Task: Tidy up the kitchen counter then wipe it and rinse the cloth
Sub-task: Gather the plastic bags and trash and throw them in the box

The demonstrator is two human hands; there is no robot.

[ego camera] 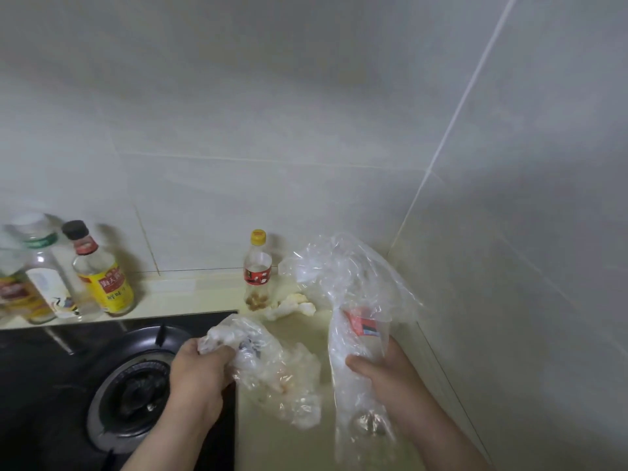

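Note:
My left hand (200, 372) grips a crumpled clear plastic bag (272, 379) with scraps inside, held over the right edge of the stove. My right hand (384, 368) holds a larger clear plastic bag (350, 290) wrapped round a bottle with a red label (365, 326); the bag's open top billows up toward the corner. Both are above the cream counter (289, 447). A small plastic bottle with a yellow cap (257, 270) stands at the back wall, with crumpled white tissue (292, 305) beside it.
A black gas stove with a burner (132, 385) fills the lower left. On the ledge behind it stand several sauce bottles, among them one with a yellow label (102, 273) and a clear one (47, 277). Tiled walls meet in a corner at the right.

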